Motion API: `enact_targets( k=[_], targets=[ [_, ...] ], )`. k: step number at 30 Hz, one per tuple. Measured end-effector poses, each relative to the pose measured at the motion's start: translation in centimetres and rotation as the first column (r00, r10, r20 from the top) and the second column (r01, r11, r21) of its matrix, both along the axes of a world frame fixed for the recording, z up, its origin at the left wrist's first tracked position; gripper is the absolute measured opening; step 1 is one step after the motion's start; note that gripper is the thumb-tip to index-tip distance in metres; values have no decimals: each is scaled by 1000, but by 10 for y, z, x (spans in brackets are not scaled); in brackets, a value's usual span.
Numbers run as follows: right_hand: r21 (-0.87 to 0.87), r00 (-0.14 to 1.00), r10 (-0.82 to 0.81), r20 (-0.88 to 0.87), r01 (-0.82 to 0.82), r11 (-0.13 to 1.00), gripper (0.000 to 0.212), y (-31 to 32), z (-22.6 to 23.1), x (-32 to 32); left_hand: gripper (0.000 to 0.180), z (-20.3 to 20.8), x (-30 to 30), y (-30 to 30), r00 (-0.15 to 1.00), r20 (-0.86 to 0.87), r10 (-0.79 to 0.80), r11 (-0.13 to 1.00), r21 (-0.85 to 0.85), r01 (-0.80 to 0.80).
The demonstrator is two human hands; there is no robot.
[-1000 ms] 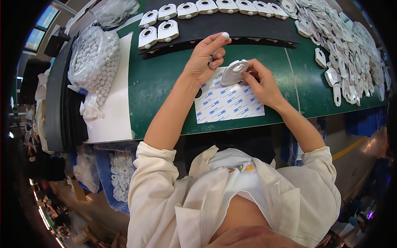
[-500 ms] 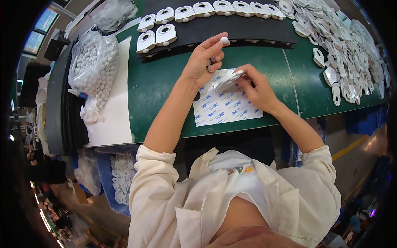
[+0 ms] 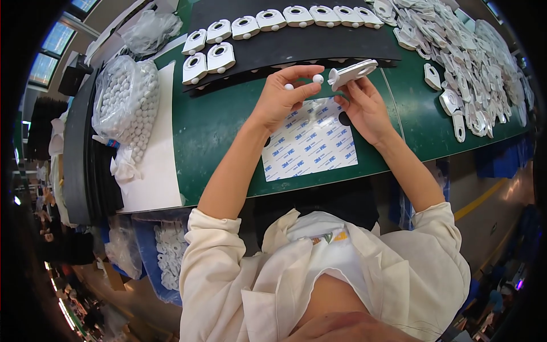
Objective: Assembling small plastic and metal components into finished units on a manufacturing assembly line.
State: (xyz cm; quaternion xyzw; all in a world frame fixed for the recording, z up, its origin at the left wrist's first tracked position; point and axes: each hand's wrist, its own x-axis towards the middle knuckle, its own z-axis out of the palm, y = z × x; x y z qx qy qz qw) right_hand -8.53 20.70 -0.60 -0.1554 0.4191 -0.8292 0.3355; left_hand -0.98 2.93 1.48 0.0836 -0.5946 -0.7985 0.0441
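1. Left hand (image 3: 283, 98) pinched a small white ball (image 3: 318, 79) in its fingers, above the green worktop (image 3: 222, 131).
2. Right hand (image 3: 364, 105) gripped a flat white plastic part (image 3: 354, 73), long axis running left-right, just right of the ball.

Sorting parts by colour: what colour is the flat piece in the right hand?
White; the flat plastic piece held in the right hand shows clearly in the head view.

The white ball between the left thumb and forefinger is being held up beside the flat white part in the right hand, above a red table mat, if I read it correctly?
Not quite: the table mat is green, not red, as the head view shows. The rest stands: the left hand pinches a white ball beside the flat white part held by the right hand.
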Motion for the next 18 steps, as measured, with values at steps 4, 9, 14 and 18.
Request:
enact_targets(
  k=[4,9,14,18],
  targets=[
    [9,999,-10,-46,10,1000,23,-1,-2,0,28,-2,-1,0,1000,-16,24,996,-80,-25],
    [38,997,-20,-70,22,999,24,-2,1,1,28,-4,-1,0,1000,-14,22,994,-108,-23],
    [62,996,-11,-93,17,998,24,-2,1,2,28,-3,0,-1,1000,-19,13,986,-167,-16],
    [91,998,-25,-65,31,995,25,-2,5,4,31,0,0,4,995,-98,32,974,-222,-53]
  ],
)
